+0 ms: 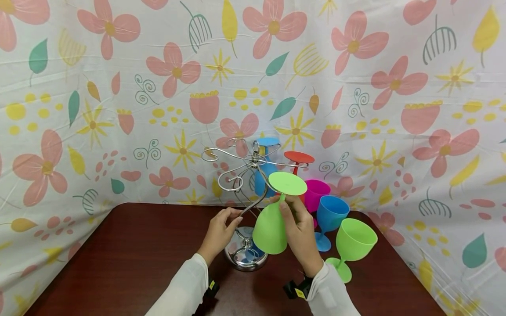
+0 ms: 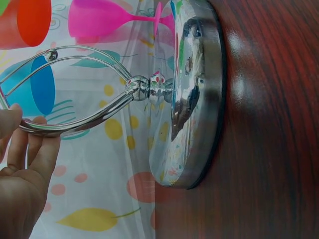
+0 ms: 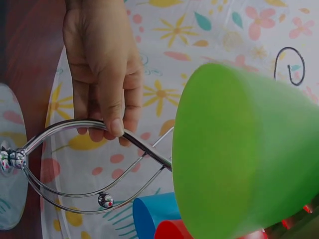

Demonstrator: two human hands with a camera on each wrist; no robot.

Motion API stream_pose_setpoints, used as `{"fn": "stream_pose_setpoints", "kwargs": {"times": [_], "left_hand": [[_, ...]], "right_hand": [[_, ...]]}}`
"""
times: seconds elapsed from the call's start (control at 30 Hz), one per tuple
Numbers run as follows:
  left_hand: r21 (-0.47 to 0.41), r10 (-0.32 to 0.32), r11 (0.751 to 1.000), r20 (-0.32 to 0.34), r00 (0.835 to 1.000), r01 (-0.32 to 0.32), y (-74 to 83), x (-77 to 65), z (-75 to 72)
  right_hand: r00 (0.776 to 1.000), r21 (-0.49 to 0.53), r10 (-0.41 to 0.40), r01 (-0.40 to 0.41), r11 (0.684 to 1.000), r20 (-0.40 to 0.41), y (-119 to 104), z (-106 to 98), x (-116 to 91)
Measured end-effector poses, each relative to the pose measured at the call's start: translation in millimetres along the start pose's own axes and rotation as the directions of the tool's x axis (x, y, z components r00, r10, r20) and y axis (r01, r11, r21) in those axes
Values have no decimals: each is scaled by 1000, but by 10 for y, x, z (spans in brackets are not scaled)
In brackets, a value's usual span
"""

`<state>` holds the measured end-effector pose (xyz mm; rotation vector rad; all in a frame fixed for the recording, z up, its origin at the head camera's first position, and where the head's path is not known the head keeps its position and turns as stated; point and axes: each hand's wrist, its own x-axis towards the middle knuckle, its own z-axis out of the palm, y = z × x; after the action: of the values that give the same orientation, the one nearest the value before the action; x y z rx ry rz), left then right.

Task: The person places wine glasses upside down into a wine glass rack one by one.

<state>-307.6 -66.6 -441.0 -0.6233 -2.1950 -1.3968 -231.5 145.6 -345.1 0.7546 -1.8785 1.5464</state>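
A chrome wire goblet rack with curled arms stands on a round mirrored base. My left hand pinches its curved stem between thumb and fingers, clearly so in the right wrist view. My right hand grips an upside-down green goblet near its stem, bowl downward, in front of the rack's right side. In the right wrist view the green goblet's bowl fills much of the right. A blue goblet and a red goblet hang foot-up from the rack at the back.
Right of the rack, a magenta goblet, a blue goblet and another green goblet stand upright on the dark wooden table. A flower-patterned cloth hangs behind the table.
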Motion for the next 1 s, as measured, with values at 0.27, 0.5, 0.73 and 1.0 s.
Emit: {"fn": "stream_pose_setpoints", "kwargs": {"times": [0.27, 0.5, 0.73, 1.0], "left_hand": [[-6, -28, 1000, 12, 1000, 28, 5, -4, 1], [-5, -39, 999, 24, 999, 39, 8, 1, 1], [-5, -32, 999, 24, 999, 33, -2, -12, -6], [3, -34, 999, 17, 999, 34, 3, -9, -9]], "right_hand": [[997, -26, 72, -72, 997, -7, 37, -7, -8], [996, -41, 87, -87, 995, -7, -42, -4, 1], [998, -53, 63, -63, 997, -6, 44, -40, -28], [998, -118, 64, -61, 991, 25, 6, -115, -85]]}}
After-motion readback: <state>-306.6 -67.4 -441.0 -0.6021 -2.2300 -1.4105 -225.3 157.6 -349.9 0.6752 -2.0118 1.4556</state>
